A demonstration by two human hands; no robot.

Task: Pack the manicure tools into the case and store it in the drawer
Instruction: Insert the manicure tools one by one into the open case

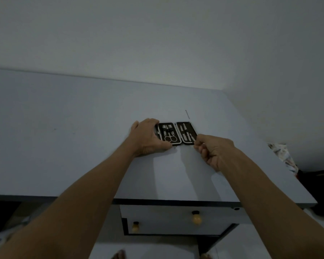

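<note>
A black manicure case lies open flat on the grey table. Its left half holds scissors and clippers; its right half holds slim metal tools. My left hand grips the case's left edge, fingers curled over the far corner and thumb along the near edge. My right hand has curled fingers and pinches at the near right corner of the case, where a slim tool's end lies. One thin metal tool lies loose on the table just beyond the case. The drawer under the table is shut, with a round yellow knob.
A second knob sits lower left on the drawer unit. The wall stands close behind and to the right of the table. Patterned cloth lies beyond the table's right edge. Dark objects sit on the floor at the lower left.
</note>
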